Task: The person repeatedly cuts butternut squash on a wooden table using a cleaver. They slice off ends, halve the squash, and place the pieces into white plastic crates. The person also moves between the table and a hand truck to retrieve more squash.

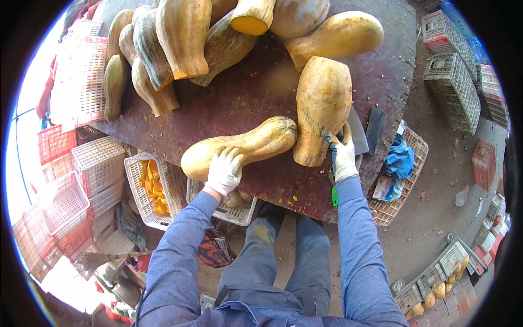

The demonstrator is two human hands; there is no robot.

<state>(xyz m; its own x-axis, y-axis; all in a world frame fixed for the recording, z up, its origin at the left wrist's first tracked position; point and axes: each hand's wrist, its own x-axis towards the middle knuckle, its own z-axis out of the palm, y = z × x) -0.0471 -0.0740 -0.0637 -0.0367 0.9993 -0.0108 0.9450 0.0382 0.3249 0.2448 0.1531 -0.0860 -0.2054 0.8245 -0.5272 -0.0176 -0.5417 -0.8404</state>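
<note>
My left hand (226,168), in a white glove, is laid over the thick end of a long tan squash (257,141), gripping it from above. That squash lies across the front of the dark red tabletop (245,102), its stem end against a larger cut squash (325,98). My right hand (344,153), in a white and blue glove, touches the narrow lower right side of the cut squash with its fingertips. Whether it grips the squash is not clear. Just right of this hand shows a broad metal blade (358,131), partly hidden by the squash and the hand.
More squashes (182,36) crowd the table's far side, several cut. A dark block (375,130) and a green-handled tool (335,196) lie at the right. Below the left edge, a white crate (135,175) holds orange peelings. Crates (453,90) stand on the floor at right.
</note>
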